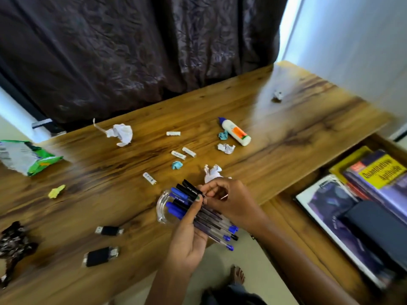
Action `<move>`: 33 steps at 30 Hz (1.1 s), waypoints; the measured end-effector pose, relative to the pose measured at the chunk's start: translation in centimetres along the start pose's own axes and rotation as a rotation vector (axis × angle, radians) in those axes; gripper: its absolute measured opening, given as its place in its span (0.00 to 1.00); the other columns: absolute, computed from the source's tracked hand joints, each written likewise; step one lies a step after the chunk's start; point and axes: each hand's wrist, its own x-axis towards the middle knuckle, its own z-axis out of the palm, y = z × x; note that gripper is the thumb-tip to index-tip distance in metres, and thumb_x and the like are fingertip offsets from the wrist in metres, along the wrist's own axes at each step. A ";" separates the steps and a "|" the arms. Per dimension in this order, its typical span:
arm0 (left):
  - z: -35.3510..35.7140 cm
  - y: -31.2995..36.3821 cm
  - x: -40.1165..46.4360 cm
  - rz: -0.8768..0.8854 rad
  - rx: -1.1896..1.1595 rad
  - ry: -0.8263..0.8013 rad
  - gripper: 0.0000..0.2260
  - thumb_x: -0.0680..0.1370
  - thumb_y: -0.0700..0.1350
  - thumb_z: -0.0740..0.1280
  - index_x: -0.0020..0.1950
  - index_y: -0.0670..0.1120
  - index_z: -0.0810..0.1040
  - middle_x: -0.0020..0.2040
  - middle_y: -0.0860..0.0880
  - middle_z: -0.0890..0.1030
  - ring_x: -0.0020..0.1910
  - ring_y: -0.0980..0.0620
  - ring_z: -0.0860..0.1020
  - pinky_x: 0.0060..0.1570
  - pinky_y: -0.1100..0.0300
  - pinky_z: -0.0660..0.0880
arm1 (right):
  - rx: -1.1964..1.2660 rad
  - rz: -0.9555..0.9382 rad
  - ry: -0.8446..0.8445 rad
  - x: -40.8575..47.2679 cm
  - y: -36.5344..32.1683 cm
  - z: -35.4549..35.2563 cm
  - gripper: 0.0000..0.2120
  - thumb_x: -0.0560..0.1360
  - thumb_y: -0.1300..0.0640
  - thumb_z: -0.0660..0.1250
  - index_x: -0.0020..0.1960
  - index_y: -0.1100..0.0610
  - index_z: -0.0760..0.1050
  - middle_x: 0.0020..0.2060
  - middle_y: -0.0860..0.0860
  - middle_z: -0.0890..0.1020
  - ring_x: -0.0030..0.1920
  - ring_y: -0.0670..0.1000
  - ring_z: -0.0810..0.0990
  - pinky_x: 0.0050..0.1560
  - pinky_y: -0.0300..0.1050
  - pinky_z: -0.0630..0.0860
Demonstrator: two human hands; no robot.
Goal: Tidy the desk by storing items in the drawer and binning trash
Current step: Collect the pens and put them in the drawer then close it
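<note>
Head camera shows my left hand (189,236) gripping a bundle of pens (198,213) just over the near edge of the desk (286,128), while my right hand (229,201) pinches the capped ends together. The pens lie diagonal, caps pointing up-left and tails down-right. The open drawer (293,225) with books lies to the right, so I judge the right hand is nearer to it.

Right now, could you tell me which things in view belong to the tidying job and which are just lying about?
Job:
- pens, gripped by left hand and right hand
- glue bottle
- USB sticks
- crumpled paper
- snack wrapper
- open drawer

Lying about:
- curtain
- books already in the drawer
</note>
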 end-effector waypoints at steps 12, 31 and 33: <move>5.0 -6.5 0.5 -0.041 0.030 -0.069 0.14 0.75 0.39 0.64 0.61 0.44 0.77 0.47 0.46 0.84 0.41 0.52 0.82 0.42 0.55 0.82 | 0.039 0.028 0.025 -4.3 3.0 -8.2 0.09 0.72 0.64 0.70 0.50 0.54 0.80 0.43 0.47 0.83 0.44 0.43 0.81 0.47 0.38 0.79; 13.8 -30.6 -2.3 -0.289 0.155 0.170 0.05 0.78 0.36 0.63 0.48 0.40 0.79 0.39 0.42 0.84 0.37 0.48 0.83 0.41 0.54 0.80 | 0.258 0.450 -0.218 -14.0 20.6 -25.3 0.09 0.79 0.54 0.61 0.46 0.57 0.76 0.34 0.50 0.79 0.32 0.42 0.78 0.36 0.37 0.74; 13.3 -32.0 -2.2 -0.323 0.167 0.225 0.06 0.79 0.37 0.63 0.46 0.39 0.79 0.35 0.43 0.84 0.33 0.49 0.83 0.39 0.55 0.79 | 0.312 0.569 -0.298 -14.6 21.9 -25.1 0.13 0.80 0.50 0.59 0.45 0.56 0.76 0.35 0.51 0.80 0.36 0.47 0.80 0.39 0.41 0.76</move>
